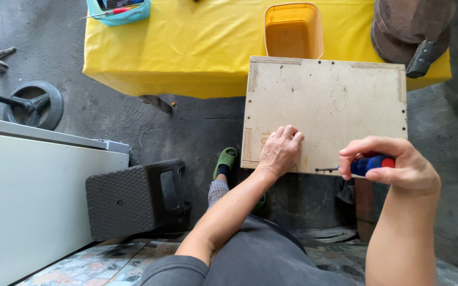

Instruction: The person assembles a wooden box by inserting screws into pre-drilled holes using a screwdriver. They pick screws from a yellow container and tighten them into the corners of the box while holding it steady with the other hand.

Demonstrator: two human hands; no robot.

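While the left hand (280, 151) lies flat, fingers spread and holding nothing, on the near part of a pale plywood box (327, 111), the right hand (398, 167) is closed around the blue and red handle of a screwdriver (364, 164), its tip at the box's near edge. The box rests against a bench (186, 53) draped in yellow cloth, beside an open yellow tub (293, 30). A teal tray (117, 11) sits at the bench's far left corner. Left of the box lies bare concrete floor (186, 132), with a black step stool (136, 197) nearer the person.
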